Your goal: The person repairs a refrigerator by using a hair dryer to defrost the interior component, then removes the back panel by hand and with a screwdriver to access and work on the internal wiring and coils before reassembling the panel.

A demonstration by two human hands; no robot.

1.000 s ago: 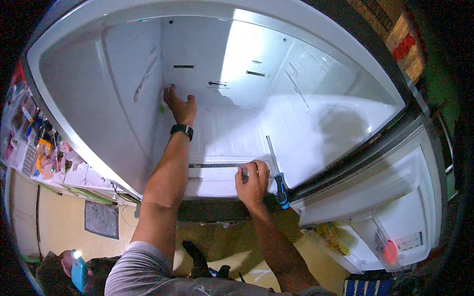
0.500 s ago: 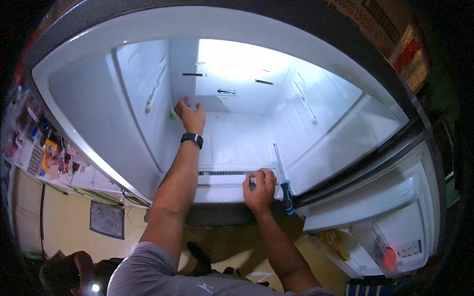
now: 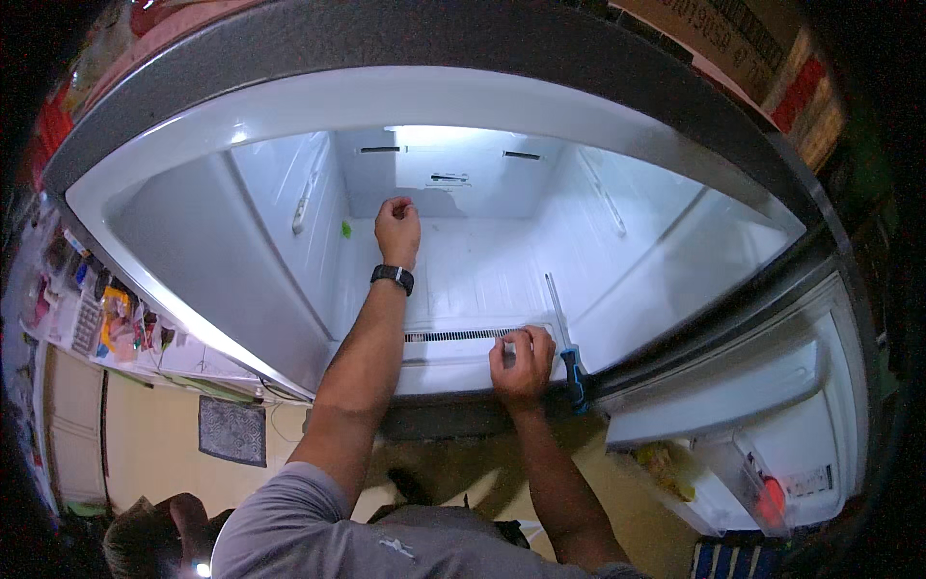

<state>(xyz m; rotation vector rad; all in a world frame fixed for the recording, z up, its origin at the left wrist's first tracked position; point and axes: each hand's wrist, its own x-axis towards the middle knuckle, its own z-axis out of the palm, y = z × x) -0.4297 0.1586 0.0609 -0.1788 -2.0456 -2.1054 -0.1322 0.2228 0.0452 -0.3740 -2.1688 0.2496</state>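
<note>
The white fridge compartment (image 3: 463, 261) fills the middle view. My left hand (image 3: 397, 232) reaches inside, its fingers pinched together on something too small to make out, near the slotted back panel (image 3: 521, 174). A small green object (image 3: 346, 230) lies left of it. My right hand (image 3: 526, 362) is curled on the white vented panel (image 3: 444, 344) along the front edge. Just right of that hand, a screwdriver (image 3: 574, 376) with a blue-and-black handle and long shaft leans into the compartment.
An open door with bins (image 3: 723, 396) is at lower right. A cluttered counter (image 3: 174, 347) runs along the left. Another person (image 3: 164, 536) with a small light is at bottom left. A grey mat (image 3: 231, 429) lies on the floor. A cardboard box (image 3: 714, 48) is at top right.
My left fingers have closed from spread to pinched, and that hand has moved rightward within the compartment. My right hand stays at the vented panel. The view has shifted.
</note>
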